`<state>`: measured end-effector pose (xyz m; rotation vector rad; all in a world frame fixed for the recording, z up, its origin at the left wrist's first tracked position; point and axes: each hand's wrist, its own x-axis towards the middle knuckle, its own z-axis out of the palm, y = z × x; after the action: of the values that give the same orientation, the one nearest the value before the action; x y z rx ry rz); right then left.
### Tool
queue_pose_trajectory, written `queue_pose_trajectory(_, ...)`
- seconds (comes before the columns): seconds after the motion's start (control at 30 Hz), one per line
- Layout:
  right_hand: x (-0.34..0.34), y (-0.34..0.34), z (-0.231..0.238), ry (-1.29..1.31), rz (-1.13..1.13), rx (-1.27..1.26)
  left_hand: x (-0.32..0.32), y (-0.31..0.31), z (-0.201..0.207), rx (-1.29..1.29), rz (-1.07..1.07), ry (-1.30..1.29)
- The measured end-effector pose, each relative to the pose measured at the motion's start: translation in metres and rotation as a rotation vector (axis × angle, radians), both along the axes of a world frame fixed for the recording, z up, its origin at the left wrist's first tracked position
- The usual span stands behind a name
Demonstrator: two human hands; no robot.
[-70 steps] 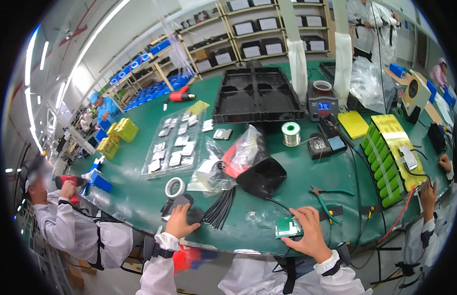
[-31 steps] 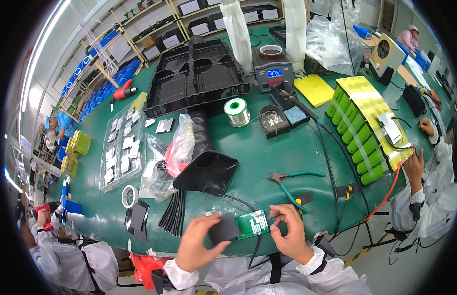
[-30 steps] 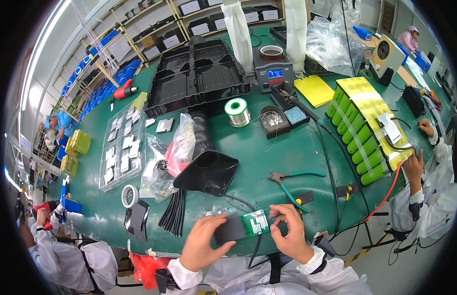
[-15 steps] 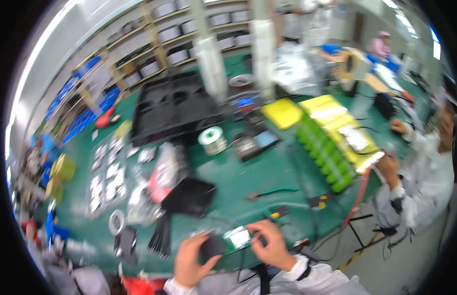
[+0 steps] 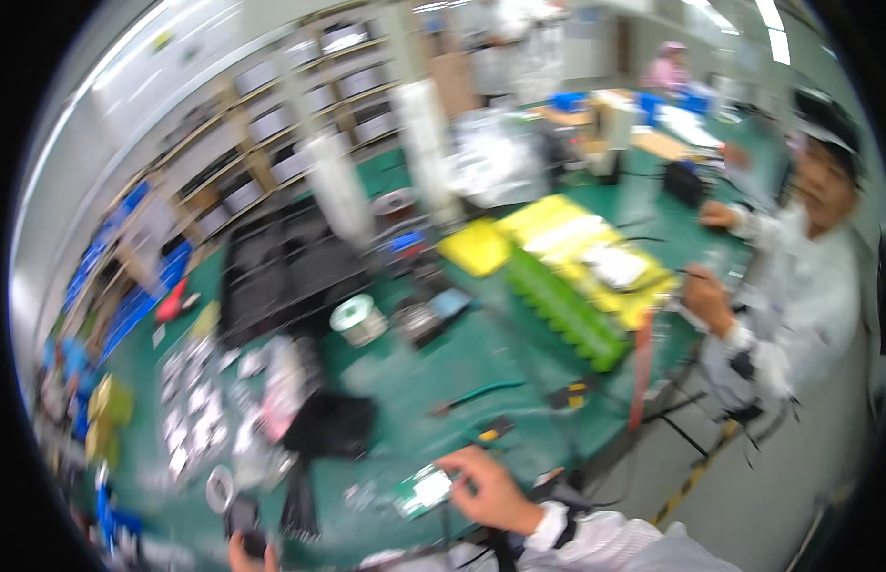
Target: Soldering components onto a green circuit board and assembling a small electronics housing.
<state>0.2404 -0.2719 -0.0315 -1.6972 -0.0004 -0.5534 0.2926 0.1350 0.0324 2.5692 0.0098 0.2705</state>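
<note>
At the near left, cut off by the lower rim, left hand [image 5: 253, 557] with fingers about a dark flat piece [image 5: 255, 542]; too blurred to tell whether grasping it or only touching it. At the near centre, right hand [image 5: 495, 492] grasping the right end of a green circuit board [image 5: 424, 491], white on top, over the near part of the green bench [image 5: 414, 383]; resting or lifted, hard to tell. Just beyond the left hand, more dark flat pieces [image 5: 240, 513] and a white ring [image 5: 219, 489]; to the right of those, a bundle of black strands [image 5: 300, 505].

Farther in on the left, a clear plastic tray [image 5: 187, 396] bearing many small silvery-white pieces [image 5: 207, 427]. Right of it, clear bags [image 5: 253, 434], with something reddish showing in one.

Around mid-bench, a green-rimmed spool [image 5: 358, 320] beside a small black box [image 5: 417, 327] holding pale material, blurred, with a blue pad [image 5: 451, 303] adjoining on the right. Far left of these, a large black tray [image 5: 290, 276] split into compartments.

To the right, a battery pack [image 5: 567, 307] of green cells with a yellow top; at its right end, a co-worker's hand [image 5: 709, 301].

Farther, a bulky clear bag [image 5: 500, 157], contents indistinct. Farthest, shelves [image 5: 260, 164] stacked with pale-fronted dark boxes [image 5: 269, 127].
</note>
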Motion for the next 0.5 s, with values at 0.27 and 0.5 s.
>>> queue_pose_trajectory(0.27,0.002,0.001,0.004,0.060,0.018,-0.032,0.023,0.022,-0.044,0.349,0.009,-0.321)
queue_pose_trajectory(0.5,-0.003,0.001,0.004,0.078,0.036,-0.082,0.081,-0.099,-0.045,0.436,-0.047,-0.020)
